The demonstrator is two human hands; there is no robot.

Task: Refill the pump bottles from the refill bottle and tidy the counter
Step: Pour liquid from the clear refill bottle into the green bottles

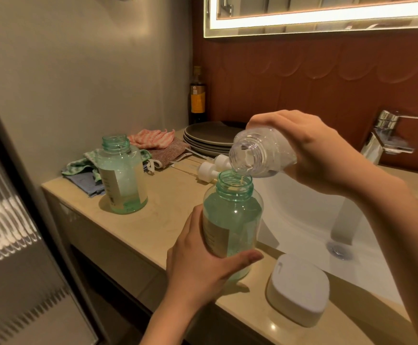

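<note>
The refill bottle (262, 150) is made of clear, glossy plastic, ribbed at the neck. The near pump bottle (232, 220) and the far pump bottle (122, 175) are formed of smooth, translucent green plastic, and each is wrapped with a pale, matt label (215, 235) that looks like paper. The pump heads (206, 169) are moulded in white plastic. The counter (168, 215) is finished in polished, stone-like beige. The basin (302, 207) is glazed white and glossy, the tap (387, 135) is bright chromed metal, the plates (210, 138) are matt grey, and the cloths (153, 139) are woven and rough.
</note>
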